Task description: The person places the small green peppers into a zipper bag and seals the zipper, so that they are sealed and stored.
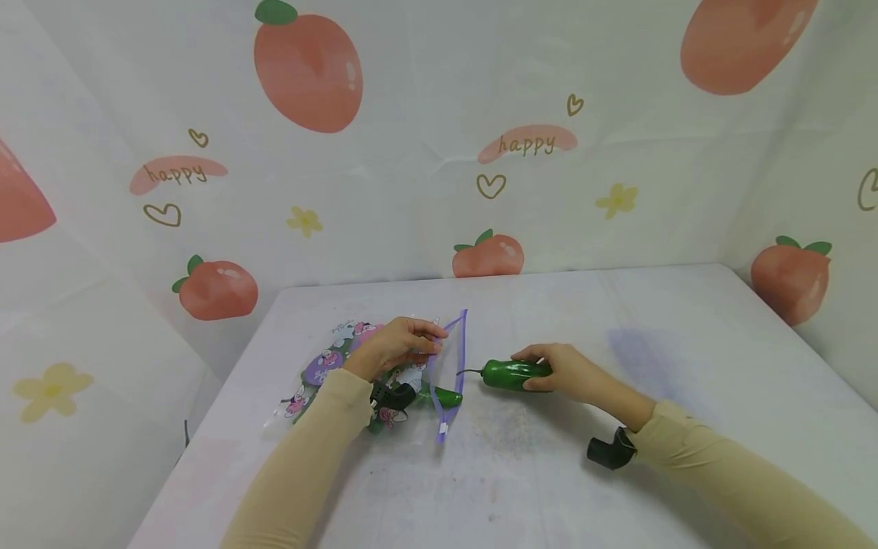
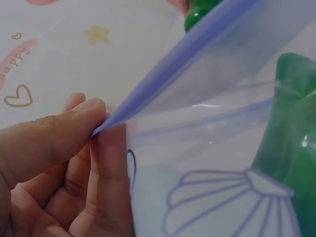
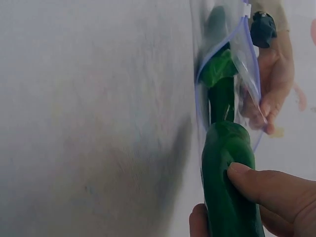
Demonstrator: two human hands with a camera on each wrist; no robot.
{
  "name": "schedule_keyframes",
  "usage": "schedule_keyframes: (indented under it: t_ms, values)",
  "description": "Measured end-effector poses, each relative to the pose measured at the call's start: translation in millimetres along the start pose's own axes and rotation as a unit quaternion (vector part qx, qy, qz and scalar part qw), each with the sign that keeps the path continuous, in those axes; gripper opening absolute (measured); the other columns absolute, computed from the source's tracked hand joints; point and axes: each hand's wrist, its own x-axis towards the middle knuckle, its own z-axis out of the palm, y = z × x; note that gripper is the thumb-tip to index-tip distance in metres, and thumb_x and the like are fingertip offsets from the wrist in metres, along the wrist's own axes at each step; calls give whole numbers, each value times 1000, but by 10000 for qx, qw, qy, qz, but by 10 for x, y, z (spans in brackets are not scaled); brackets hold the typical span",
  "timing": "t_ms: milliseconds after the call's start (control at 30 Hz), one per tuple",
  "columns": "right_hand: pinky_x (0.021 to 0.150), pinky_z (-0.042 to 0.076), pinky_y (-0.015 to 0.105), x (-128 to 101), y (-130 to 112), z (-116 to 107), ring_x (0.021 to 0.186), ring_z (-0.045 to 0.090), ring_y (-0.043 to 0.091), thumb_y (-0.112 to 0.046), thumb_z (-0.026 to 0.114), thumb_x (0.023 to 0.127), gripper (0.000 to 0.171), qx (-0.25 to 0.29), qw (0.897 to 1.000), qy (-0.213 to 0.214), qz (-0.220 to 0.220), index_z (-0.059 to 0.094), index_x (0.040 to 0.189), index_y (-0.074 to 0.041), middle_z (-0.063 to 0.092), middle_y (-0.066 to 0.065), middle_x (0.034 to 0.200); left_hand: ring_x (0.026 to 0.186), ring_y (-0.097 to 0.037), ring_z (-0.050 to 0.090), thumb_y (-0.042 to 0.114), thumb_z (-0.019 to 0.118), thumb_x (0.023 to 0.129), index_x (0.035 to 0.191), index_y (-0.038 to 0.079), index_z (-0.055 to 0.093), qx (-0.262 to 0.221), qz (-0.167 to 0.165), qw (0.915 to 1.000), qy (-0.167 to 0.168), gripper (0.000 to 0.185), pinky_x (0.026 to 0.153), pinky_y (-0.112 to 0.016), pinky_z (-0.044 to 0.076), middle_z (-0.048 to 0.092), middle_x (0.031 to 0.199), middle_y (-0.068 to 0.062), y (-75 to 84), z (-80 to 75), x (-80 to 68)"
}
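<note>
A clear zip bag (image 1: 322,367) printed with purple and pink cartoon figures lies on the left of the table, its purple-edged mouth spread toward the right. My left hand (image 1: 396,347) pinches one lip of that mouth between thumb and fingers, seen close in the left wrist view. Inside the bag are green peppers; the tip of one pepper (image 1: 449,397) shows at the opening. My right hand (image 1: 568,372) grips another glossy green pepper (image 1: 506,375) from behind, its thin stem pointing at the bag mouth. In the right wrist view, this pepper (image 3: 227,163) lines up with the opening.
A white slider (image 1: 443,428) sits at the near end of the purple zip strip. The pale table (image 1: 549,488) has faint smudges. Behind it hangs a white cloth (image 1: 398,198) printed with peaches, hearts and flowers. Black wrist cameras (image 1: 610,450) are strapped on both wrists.
</note>
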Motion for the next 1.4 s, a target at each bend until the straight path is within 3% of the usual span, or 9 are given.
schedule_keyframes:
  t_ms: [567,967,1133,1233,1400]
  values:
    - [82,51,35,75,-79,225,92,60,16,-11,73,83,40,-310,9980,-195,-521,65,122,-3,69,10,109,74,-10,57,-1,64,90,127,-11,55,32,62,10000,-55,39,69,-23,51,59,82,3,-21,-2,4]
    - [81,51,34,78,-203,303,93,60,15,-9,71,85,41,-130,9984,-386,-384,63,124,-1,67,12,113,75,-10,57,-1,64,90,125,-10,57,-9,57,10000,-41,37,69,-23,50,58,83,3,-28,-2,3]
    - [66,52,25,73,-229,319,81,62,12,-9,72,85,40,208,9982,-417,-378,61,123,-3,66,13,113,75,-10,57,-2,64,89,126,-11,56,-46,18,10000,-36,38,69,-23,51,58,83,3,-33,-1,21]
    - [59,52,23,73,-237,325,82,64,17,-9,73,85,37,549,9968,-433,-389,60,119,-4,65,15,112,75,-10,57,-2,64,89,125,-10,56,-26,21,10000,-41,38,69,-23,51,58,82,3,-29,-2,30]
    - [73,53,29,88,-270,322,92,64,22,-10,76,81,40,438,9967,-542,-423,59,118,-8,66,13,111,75,-10,57,-2,65,89,121,-8,60,-21,34,10000,-27,33,69,-24,51,58,82,3,-19,-4,36]
